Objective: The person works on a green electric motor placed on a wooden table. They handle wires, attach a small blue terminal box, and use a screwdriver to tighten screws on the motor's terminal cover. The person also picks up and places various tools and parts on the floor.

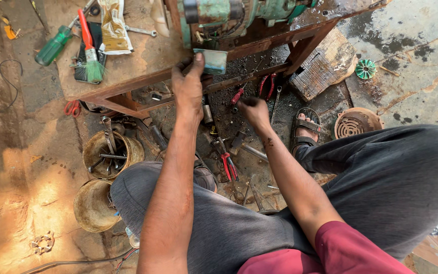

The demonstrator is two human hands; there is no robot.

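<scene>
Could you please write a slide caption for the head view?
Left hand grips a metal piece at the bench; right hand reaches among floor tools.

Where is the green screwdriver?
The green screwdriver lies at the upper left of the head view, on the low workbench, just left of the red-handled brush.

Left hand [188, 83] grips pale metal piece [212, 61] at counter [143, 63] edge; right hand [253, 109] down among pliers [267, 83] on floor [16, 152].

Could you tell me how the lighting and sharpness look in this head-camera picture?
Head view: warm sunlight patches the floor by the rusty bowl; the ground under the bench, where the right hand reaches, lies in shade; the left hand and green screwdriver look sharp.
</scene>
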